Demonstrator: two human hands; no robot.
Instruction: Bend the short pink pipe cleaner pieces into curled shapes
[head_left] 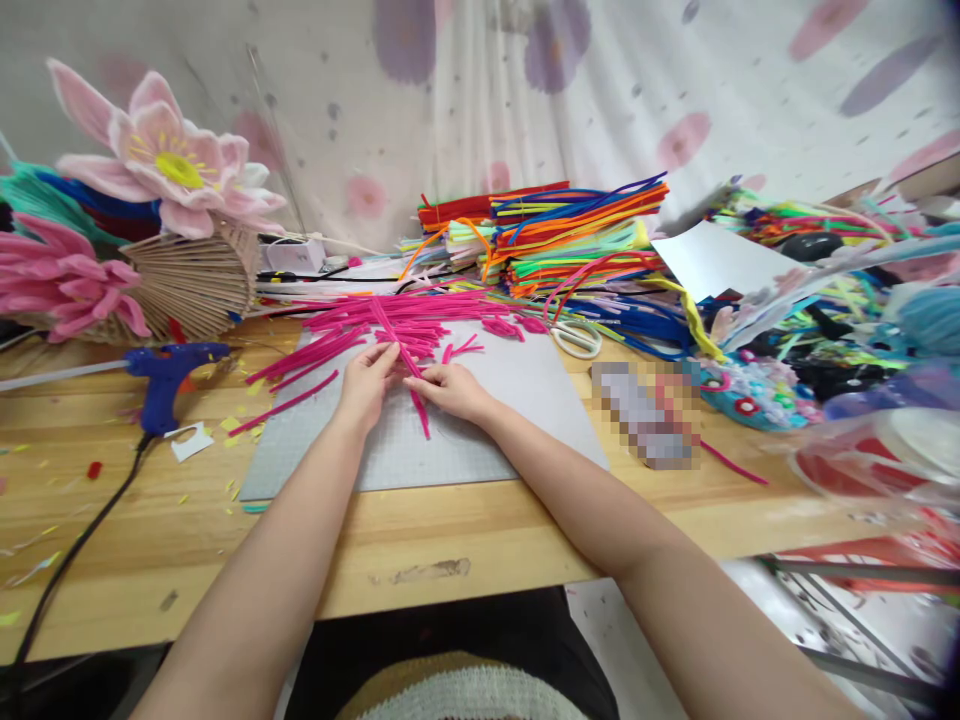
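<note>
Both hands hold a small bundle of magenta pipe cleaners (420, 412) above a grey cutting mat (525, 450). My left hand (367, 382) pinches it near the middle, with the upper part slanting up to the left. Lower down, my right hand (454, 390) has its thumb and fingers closed on the same pieces. How many strands are in the bundle I cannot tell. Behind the hands lies a spread of loose magenta pipe cleaners (322, 350) across the mat's back and left. A few short bent magenta pieces (463, 349) rest just beyond my right hand.
A blue glue gun (169, 380) with its cord lies at left, below a pink fuzzy flower (176, 165). Stacked colourful pipe cleaners (577, 235) stand at the back. White-handled scissors (576, 340) sit by the mat's right corner. A plastic-covered red and white tub (862, 465) is at right.
</note>
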